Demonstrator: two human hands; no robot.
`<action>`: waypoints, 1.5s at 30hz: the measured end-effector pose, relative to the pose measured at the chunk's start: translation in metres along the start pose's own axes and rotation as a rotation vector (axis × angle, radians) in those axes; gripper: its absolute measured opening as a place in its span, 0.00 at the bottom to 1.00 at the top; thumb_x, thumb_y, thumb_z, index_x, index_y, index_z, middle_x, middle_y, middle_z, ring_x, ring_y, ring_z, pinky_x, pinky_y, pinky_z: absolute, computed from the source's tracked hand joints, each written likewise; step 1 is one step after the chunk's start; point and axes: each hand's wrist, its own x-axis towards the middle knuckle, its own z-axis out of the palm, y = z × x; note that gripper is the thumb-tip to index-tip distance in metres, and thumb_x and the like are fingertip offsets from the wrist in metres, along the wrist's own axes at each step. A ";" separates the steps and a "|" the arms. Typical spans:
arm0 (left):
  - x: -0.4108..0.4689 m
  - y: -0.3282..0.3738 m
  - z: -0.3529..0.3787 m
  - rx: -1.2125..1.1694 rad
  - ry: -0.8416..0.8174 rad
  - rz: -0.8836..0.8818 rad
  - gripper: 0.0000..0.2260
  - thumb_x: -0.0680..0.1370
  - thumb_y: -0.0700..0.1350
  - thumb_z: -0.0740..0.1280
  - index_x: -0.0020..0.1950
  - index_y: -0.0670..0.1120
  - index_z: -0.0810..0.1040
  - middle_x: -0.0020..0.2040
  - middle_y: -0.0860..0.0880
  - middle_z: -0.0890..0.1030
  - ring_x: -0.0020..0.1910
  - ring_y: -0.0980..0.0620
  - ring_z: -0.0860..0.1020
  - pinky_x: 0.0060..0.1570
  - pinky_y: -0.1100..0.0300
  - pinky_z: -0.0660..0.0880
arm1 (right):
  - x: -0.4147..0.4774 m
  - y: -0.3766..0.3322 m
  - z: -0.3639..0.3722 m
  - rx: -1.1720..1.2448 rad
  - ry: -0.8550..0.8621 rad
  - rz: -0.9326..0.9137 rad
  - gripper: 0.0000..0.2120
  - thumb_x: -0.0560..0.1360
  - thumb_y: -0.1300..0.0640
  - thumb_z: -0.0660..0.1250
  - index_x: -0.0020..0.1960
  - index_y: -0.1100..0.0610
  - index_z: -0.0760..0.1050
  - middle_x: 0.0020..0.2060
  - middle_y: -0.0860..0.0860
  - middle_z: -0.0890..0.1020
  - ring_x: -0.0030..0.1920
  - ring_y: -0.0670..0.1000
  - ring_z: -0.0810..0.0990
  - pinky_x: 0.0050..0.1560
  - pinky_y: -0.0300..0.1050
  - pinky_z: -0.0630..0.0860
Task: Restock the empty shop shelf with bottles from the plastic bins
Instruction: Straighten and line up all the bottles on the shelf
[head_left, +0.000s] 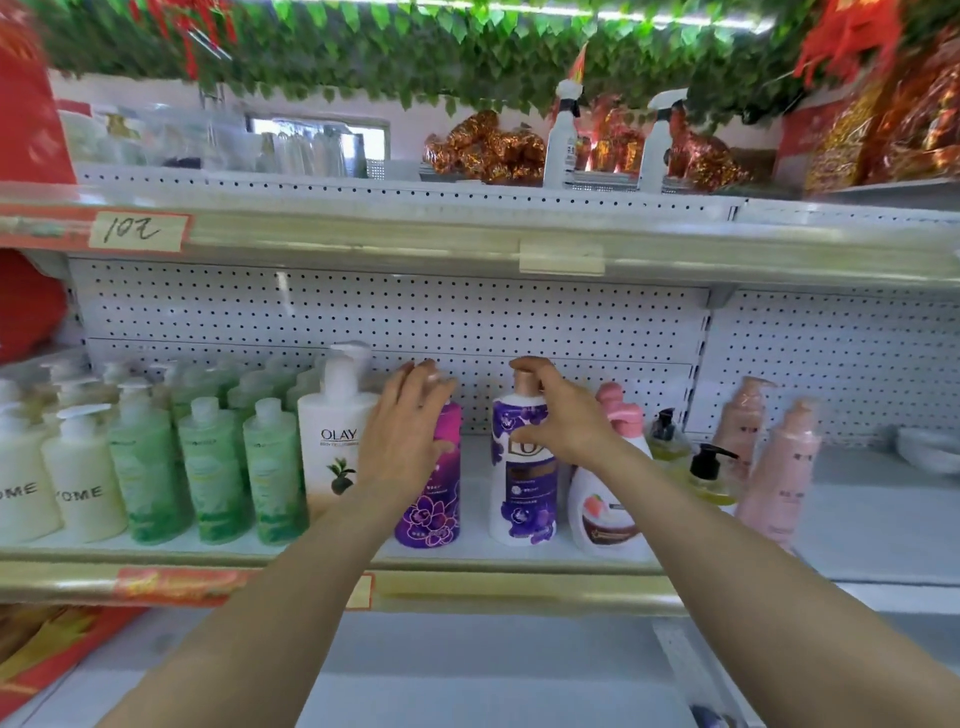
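On the middle shelf (519, 584) a magenta-purple flower-print bottle (431, 512) stands upright. My left hand (408, 434) lies against its upper part with fairly straight fingers, hiding the cap. To its right stands a white and purple Lux bottle (522, 493) with a copper cap. My right hand (563, 415) grips this bottle at the neck, fingers curled over the cap and thumb on the front. A gap of bare shelf separates the two bottles. No plastic bins are in view.
Left of my hands stand a white Olay pump bottle (335, 441), green bottles (213, 467) and cream bottles (83, 483). To the right are a peach-label bottle (602, 512), yellow black-pump bottles (711, 478) and pink bottles (779, 467). The upper shelf (467, 234) overhangs, carrying spray bottles (563, 135).
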 end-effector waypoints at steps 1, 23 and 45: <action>0.000 0.000 0.000 -0.009 0.005 -0.003 0.38 0.68 0.51 0.78 0.75 0.51 0.66 0.76 0.48 0.63 0.76 0.44 0.58 0.71 0.49 0.66 | 0.001 -0.002 -0.001 0.007 -0.016 -0.007 0.40 0.66 0.57 0.80 0.71 0.41 0.63 0.57 0.49 0.80 0.48 0.52 0.81 0.48 0.50 0.80; 0.001 -0.004 -0.001 -0.041 -0.013 0.003 0.38 0.69 0.50 0.78 0.76 0.51 0.66 0.76 0.50 0.63 0.76 0.44 0.56 0.74 0.52 0.60 | 0.011 -0.011 -0.001 0.094 -0.105 -0.012 0.39 0.66 0.56 0.81 0.69 0.39 0.65 0.57 0.48 0.81 0.49 0.52 0.83 0.53 0.52 0.82; 0.001 0.036 0.003 -0.031 0.090 0.037 0.35 0.72 0.56 0.74 0.77 0.55 0.65 0.79 0.40 0.56 0.77 0.37 0.56 0.71 0.41 0.63 | -0.022 0.004 -0.040 0.258 0.306 -0.079 0.35 0.73 0.48 0.75 0.76 0.47 0.64 0.73 0.46 0.70 0.72 0.47 0.69 0.71 0.49 0.68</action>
